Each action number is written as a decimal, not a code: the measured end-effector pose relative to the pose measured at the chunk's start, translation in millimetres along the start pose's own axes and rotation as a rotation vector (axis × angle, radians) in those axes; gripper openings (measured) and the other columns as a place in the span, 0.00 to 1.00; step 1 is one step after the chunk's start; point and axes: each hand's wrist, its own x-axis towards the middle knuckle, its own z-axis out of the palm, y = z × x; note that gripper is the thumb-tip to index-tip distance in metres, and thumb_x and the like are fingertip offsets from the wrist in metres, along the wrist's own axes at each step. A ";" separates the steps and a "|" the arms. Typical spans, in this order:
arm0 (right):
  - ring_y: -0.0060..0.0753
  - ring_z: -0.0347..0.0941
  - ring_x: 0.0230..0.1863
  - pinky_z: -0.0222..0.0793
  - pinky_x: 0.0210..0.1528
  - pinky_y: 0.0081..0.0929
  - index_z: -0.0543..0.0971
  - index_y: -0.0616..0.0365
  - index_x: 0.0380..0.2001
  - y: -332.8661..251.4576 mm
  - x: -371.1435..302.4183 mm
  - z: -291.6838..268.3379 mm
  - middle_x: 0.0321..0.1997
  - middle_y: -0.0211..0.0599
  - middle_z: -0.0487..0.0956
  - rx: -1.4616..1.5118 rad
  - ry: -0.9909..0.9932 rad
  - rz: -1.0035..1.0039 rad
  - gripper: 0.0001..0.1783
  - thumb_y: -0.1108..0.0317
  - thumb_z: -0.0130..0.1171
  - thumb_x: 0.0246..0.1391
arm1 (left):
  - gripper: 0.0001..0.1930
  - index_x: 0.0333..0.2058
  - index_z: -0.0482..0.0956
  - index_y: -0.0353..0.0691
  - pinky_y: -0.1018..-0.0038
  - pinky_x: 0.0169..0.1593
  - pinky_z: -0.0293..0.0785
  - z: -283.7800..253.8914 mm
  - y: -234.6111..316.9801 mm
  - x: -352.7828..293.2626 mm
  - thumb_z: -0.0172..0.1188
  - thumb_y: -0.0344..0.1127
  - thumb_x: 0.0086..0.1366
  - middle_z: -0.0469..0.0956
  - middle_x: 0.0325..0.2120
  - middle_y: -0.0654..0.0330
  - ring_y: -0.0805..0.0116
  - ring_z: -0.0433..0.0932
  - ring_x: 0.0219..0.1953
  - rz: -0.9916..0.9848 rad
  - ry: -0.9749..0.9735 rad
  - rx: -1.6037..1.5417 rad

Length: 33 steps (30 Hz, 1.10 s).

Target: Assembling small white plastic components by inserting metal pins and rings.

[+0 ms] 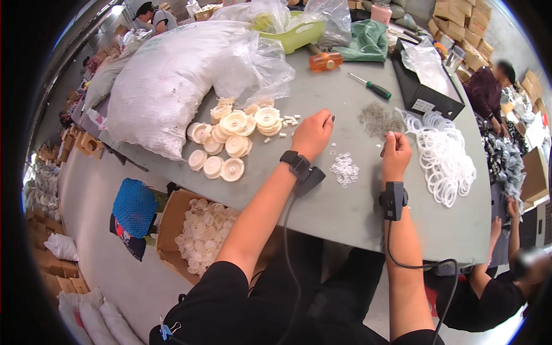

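Note:
My left hand is closed above the grey table, just right of a cluster of cream plastic wheels and a few small white plastic cylinders. Whatever its curled fingers may hold is hidden. Thumb and fingers of my right hand are pinched together at the near edge of a heap of tiny metal pieces. Anything in that pinch is too small to name. Between my hands lies a small pile of white washers. Large white rings are heaped right of my right hand.
A big white woven sack fills the table's left side. Further back are a green basin, an orange mallet, a screwdriver and a black box. A carton of white discs stands below left. People work nearby at right.

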 end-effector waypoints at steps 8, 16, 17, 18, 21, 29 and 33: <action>0.13 0.56 0.13 0.52 0.16 0.15 0.71 0.59 0.23 2.0 6.2 -7.4 0.12 0.22 0.63 0.095 0.048 0.183 0.09 0.67 0.51 0.54 | 0.11 0.26 0.64 0.33 0.65 0.27 0.62 26.3 -35.0 -3.1 0.45 0.35 0.61 0.66 0.17 0.49 0.53 0.64 0.20 -0.114 -0.043 -0.354; 0.13 0.57 0.13 0.52 0.16 0.14 0.72 0.59 0.23 5.0 3.9 -5.3 0.13 0.23 0.64 -0.031 -0.064 0.207 0.09 0.67 0.52 0.55 | 0.10 0.27 0.66 0.33 0.65 0.28 0.64 26.7 -39.2 -2.5 0.46 0.36 0.61 0.69 0.19 0.47 0.52 0.67 0.22 -0.090 -0.004 -0.386; 0.13 0.57 0.13 0.52 0.16 0.14 0.72 0.59 0.23 5.2 3.5 -5.0 0.13 0.23 0.64 -0.064 -0.061 0.194 0.09 0.66 0.52 0.55 | 0.11 0.26 0.67 0.33 0.65 0.28 0.64 25.5 -37.8 -2.6 0.47 0.36 0.60 0.69 0.19 0.47 0.52 0.68 0.22 -0.083 -0.011 -0.386; 0.13 0.57 0.14 0.52 0.16 0.13 0.72 0.59 0.23 7.2 3.8 -5.0 0.13 0.23 0.65 -0.061 -0.060 0.199 0.09 0.67 0.52 0.55 | 0.11 0.26 0.68 0.33 0.65 0.28 0.65 24.1 -36.4 -3.0 0.47 0.36 0.60 0.70 0.19 0.47 0.51 0.68 0.22 -0.077 -0.019 -0.385; 0.13 0.57 0.13 0.52 0.16 0.13 0.72 0.59 0.23 13.8 6.6 -8.6 0.13 0.23 0.65 -0.079 -0.079 0.169 0.09 0.67 0.52 0.54 | 0.11 0.24 0.68 0.32 0.66 0.26 0.64 20.3 -31.3 -2.6 0.49 0.36 0.58 0.69 0.17 0.47 0.53 0.67 0.20 -0.067 -0.028 -0.425; 0.12 0.61 0.18 0.55 0.21 0.12 0.73 0.60 0.26 14.0 4.6 -6.3 0.17 0.23 0.68 -0.250 -0.220 0.127 0.08 0.66 0.54 0.53 | 0.15 0.20 0.62 0.32 0.71 0.24 0.59 19.2 -36.5 -4.6 0.48 0.37 0.59 0.59 0.13 0.59 0.73 0.56 0.18 -0.070 -0.088 -0.473; 0.13 0.62 0.20 0.57 0.22 0.14 0.73 0.60 0.27 7.1 0.8 -3.7 0.18 0.22 0.69 -0.248 -0.216 0.153 0.08 0.66 0.54 0.53 | 0.12 0.22 0.66 0.32 0.67 0.25 0.62 24.0 -48.2 -8.8 0.48 0.36 0.59 0.64 0.14 0.50 0.63 0.63 0.17 -0.043 0.024 -0.533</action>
